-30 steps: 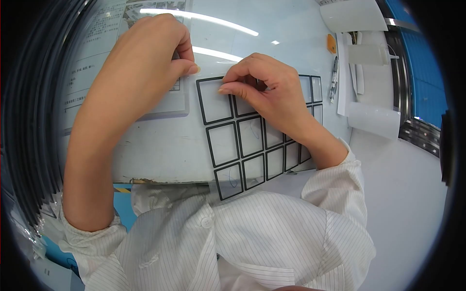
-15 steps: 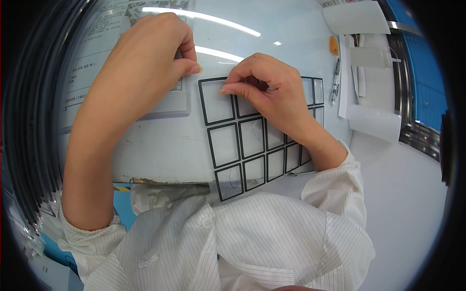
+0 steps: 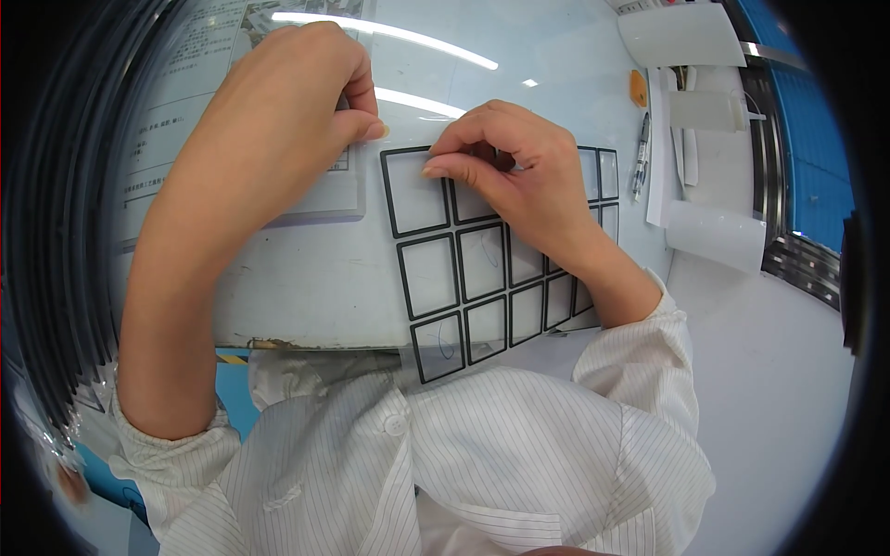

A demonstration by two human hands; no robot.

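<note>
A clear sheet with rows of black square frames [image 3: 461,267] lies on the table, its near end hanging over the edge by my lap. My right hand [image 3: 519,167] is above the sheet's far rows, thumb and forefinger pinched together beside the far-left frame; whatever lies between the tips is hidden. Further left, my left hand [image 3: 320,88] is bent at the wrist with its fingers curled in and thumb tip pointing right, just beyond the sheet's far-left corner. It hovers over a printed paper [image 3: 158,139] under a clear cover, and what its fingertips hold cannot be seen.
A pen [image 3: 641,157] and an orange object [image 3: 638,88] lie at the table's right side. Curled white sheets [image 3: 714,236] stick out beyond them. Dark ribbed folds [image 3: 79,213] line the left side. The table's front edge [image 3: 287,345] is chipped.
Both hands keep nearly the same pose; my left hand has shifted very slightly. A blurred shape has appeared at the lower left rim.
</note>
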